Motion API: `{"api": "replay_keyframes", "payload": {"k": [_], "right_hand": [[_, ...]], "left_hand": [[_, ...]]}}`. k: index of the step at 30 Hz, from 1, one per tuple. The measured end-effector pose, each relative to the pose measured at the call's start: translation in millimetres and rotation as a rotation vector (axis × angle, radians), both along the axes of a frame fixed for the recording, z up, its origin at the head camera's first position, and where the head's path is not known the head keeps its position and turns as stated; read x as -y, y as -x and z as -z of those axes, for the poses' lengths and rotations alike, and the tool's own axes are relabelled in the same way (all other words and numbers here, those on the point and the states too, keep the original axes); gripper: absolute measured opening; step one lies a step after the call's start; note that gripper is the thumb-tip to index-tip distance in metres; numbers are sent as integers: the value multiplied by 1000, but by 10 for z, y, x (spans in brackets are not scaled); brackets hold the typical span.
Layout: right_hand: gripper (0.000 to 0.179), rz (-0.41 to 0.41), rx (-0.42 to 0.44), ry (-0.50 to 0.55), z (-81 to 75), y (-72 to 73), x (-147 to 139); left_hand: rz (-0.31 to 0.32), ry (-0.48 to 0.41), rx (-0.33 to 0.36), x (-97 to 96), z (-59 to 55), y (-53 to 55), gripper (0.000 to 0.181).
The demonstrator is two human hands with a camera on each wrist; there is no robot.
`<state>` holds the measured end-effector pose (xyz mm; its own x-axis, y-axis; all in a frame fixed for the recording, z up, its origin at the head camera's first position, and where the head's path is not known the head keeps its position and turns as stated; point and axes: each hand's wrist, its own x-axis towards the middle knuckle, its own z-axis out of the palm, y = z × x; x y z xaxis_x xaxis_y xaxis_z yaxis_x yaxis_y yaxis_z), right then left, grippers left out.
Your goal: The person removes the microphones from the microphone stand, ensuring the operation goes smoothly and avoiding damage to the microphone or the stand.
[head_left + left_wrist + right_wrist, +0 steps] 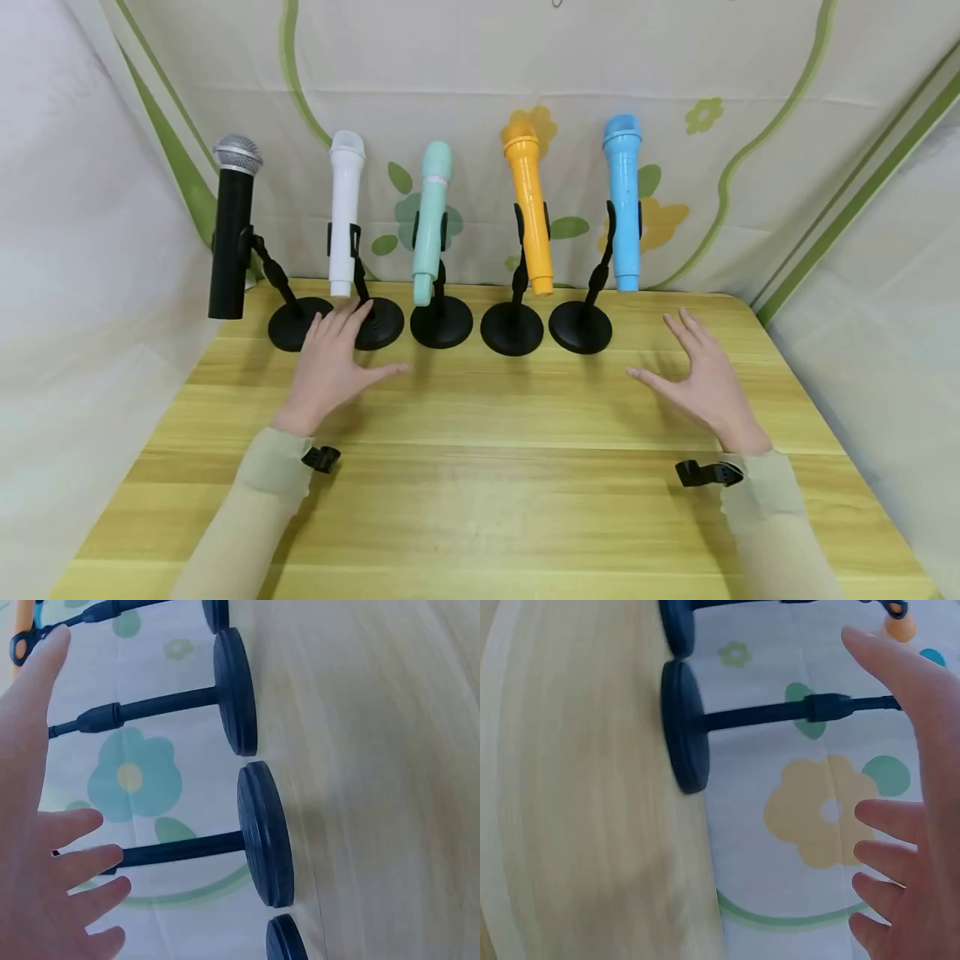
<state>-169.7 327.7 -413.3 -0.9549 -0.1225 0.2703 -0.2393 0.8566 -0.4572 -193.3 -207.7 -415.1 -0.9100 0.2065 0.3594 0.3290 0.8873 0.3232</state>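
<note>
Five microphones lean in black desk stands along the back of the table: a black one (231,242) with a silver mesh head, a white one (345,208), a mint green one (431,221), an orange one (530,212) and a blue one (624,208). My left hand (327,371) hovers before the white microphone's stand (379,323), fingers spread and thumb pointing right; it holds nothing. To the right of the blue microphone's stand (581,327), my right hand (702,383) is held with fingers apart and nothing in it. The right wrist view shows its thumb and fingertips (885,859) extended.
The wooden table (480,500) stretches from the stands toward me. Behind it hangs a pale cloth (480,50) with printed flowers and green lines, and more cloth (885,250) closes off both sides. A black wrist camera (708,474) sits on each sleeve.
</note>
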Motion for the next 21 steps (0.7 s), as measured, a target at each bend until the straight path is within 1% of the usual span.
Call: {"api": "replay_keyframes", "payload": {"k": [2,5,8,10,14,18,21], "right_hand": [[100,2,2,51,-27,-9,22],[94,9,11,135,-53,-21,54],[88,18,4,215,-51,-25,75],[84,19,-16,255,-45,-26,87],[78,10,-50,297,-48,-46,116],[73,-5,-45,323,-76,-96,175],[71,-14,-37,332,-110,-140,242]], "left_hand": [[-8,-58,-10,36,-5,9,109],[-26,-184,-10,99,-10,10,100],[-56,-316,-8,185,32,23,92],[-85,-403,0,253,78,33,87],[-197,-550,28,392,143,44,81],[-318,-712,56,545,176,78,81],[-373,-805,76,662,184,143,82]]}}
